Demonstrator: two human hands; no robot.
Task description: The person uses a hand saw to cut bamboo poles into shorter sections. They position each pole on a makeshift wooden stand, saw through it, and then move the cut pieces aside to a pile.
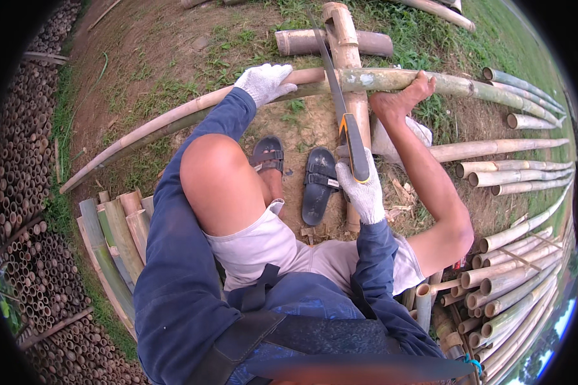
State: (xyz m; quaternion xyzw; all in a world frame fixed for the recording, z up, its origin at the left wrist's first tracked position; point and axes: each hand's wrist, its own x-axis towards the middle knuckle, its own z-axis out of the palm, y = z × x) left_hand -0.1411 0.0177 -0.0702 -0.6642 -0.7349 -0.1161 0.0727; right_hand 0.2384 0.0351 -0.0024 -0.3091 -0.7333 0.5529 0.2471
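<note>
My left hand [263, 85], in a white knit glove, is closed round a slim light-brown bamboo pole [160, 122] lying along a thicker green bamboo pole [392, 79]. The slim pole's end lies against the saw blade. In my gloved right hand [365, 194] is the black and orange handle of a handsaw [354, 149]. Its long blade crosses the thick pole, teeth contact hidden. My bare right foot [401, 96] presses on that pole just right of the blade. Underneath, an upright-running bamboo support [356, 135] carries the pole.
A short bamboo crosspiece [372, 43] lies beyond. Black sandals [319, 186] are on the dirt below me, one worn on my left foot. Bamboo poles [520, 282] are stacked at right, cut pieces [119, 231] at left. A large pile of bamboo [32, 192] lines the far left.
</note>
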